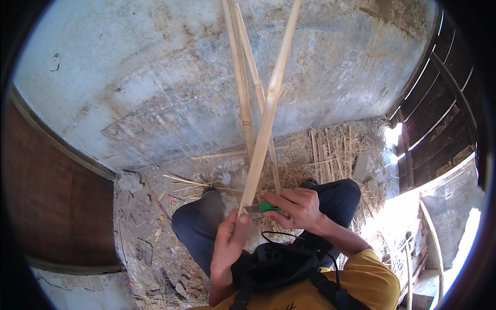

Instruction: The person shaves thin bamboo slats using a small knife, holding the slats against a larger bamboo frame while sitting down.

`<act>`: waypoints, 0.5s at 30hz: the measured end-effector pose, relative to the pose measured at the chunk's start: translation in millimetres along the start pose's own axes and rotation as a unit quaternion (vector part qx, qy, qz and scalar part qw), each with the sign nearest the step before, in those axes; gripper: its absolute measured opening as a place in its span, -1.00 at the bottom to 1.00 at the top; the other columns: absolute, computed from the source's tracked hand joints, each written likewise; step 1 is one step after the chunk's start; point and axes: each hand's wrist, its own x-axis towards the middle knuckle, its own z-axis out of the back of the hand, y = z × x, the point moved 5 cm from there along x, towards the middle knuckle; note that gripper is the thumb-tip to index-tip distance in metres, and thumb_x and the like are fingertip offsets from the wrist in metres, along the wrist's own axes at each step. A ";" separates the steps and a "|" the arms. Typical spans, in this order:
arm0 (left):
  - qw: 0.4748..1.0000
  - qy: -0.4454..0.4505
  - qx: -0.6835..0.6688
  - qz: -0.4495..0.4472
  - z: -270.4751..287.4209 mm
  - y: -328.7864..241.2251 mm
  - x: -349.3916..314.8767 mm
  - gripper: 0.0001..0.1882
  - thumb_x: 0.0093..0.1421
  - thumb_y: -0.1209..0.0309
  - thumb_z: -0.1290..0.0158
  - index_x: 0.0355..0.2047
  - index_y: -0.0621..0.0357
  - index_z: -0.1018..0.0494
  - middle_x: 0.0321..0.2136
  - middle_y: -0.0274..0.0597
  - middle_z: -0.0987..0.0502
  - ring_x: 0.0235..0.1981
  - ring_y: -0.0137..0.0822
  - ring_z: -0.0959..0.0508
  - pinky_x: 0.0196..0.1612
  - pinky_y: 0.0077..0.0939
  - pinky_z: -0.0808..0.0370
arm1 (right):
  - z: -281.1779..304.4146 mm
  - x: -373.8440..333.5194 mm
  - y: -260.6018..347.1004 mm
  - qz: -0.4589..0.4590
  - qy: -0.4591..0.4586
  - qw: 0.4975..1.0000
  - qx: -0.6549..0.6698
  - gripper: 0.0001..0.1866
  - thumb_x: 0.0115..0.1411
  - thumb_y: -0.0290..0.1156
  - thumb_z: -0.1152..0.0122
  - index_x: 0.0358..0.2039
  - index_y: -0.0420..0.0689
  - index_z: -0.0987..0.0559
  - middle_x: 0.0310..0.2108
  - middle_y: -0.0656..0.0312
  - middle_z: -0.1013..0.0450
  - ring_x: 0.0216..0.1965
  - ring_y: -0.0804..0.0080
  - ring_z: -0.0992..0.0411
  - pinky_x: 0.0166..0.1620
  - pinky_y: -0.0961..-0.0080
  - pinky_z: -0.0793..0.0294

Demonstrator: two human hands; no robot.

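Note:
My left hand [231, 236] is closed around the lower end of a long split bamboo strip [265, 126], its thumb lying along the end. The strip slants up and away to the right, toward the wall. In my right hand [298, 207] is a knife with a green handle [267, 206]. Its short blade [252, 209] points left and meets the strip just above my left thumb; how deep it sits cannot be made out. Behind the strip, two more bamboo pieces lean on the wall, a thicker one [239, 77] and a thinner one [253, 70].
A stained concrete wall [170, 82] stands ahead. Shavings and cut strips [330, 152] litter the floor between and beyond my bent knees. At left is a brown wooden panel [57, 191], at right a dark slatted wall [439, 103]. A black strapped device [276, 263] hangs at my chest.

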 end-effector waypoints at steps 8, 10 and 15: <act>0.998 0.030 -0.048 0.033 -1.0 -4.0 -9.3 -0.70 0.65 0.20 0.05 -0.07 0.18 -0.49 -0.49 -0.65 -0.30 -0.53 -0.76 -0.19 -0.48 -0.69 -0.10 | 8.6 6.1 -5.0 -0.001 0.005 0.999 -0.037 -0.56 0.17 -0.06 -0.57 0.03 0.10 -0.79 -0.57 0.43 -0.44 -0.65 0.44 -0.45 -0.54 0.44 -0.45; 0.998 0.025 -0.044 0.038 -2.4 -3.9 -12.7 -0.71 0.66 0.21 0.05 -0.03 0.19 -0.50 -0.50 -0.64 -0.30 -0.55 -0.76 -0.18 -0.50 -0.68 -0.08 | 11.0 11.6 -11.0 -0.015 -0.015 1.000 -0.023 -0.57 0.18 -0.06 -0.56 0.04 0.10 -0.79 -0.57 0.42 -0.45 -0.65 0.42 -0.45 -0.54 0.44 -0.45; 0.998 0.019 -0.038 0.041 1.9 1.9 -16.5 -0.70 0.66 0.23 0.06 0.05 0.22 -0.51 -0.53 -0.63 -0.29 -0.57 -0.75 -0.17 -0.53 -0.67 -0.07 | 13.7 19.3 -13.6 -0.018 -0.002 1.000 -0.010 -0.56 0.19 -0.08 -0.56 0.05 0.09 -0.78 -0.56 0.41 -0.47 -0.65 0.40 -0.47 -0.56 0.43 -0.44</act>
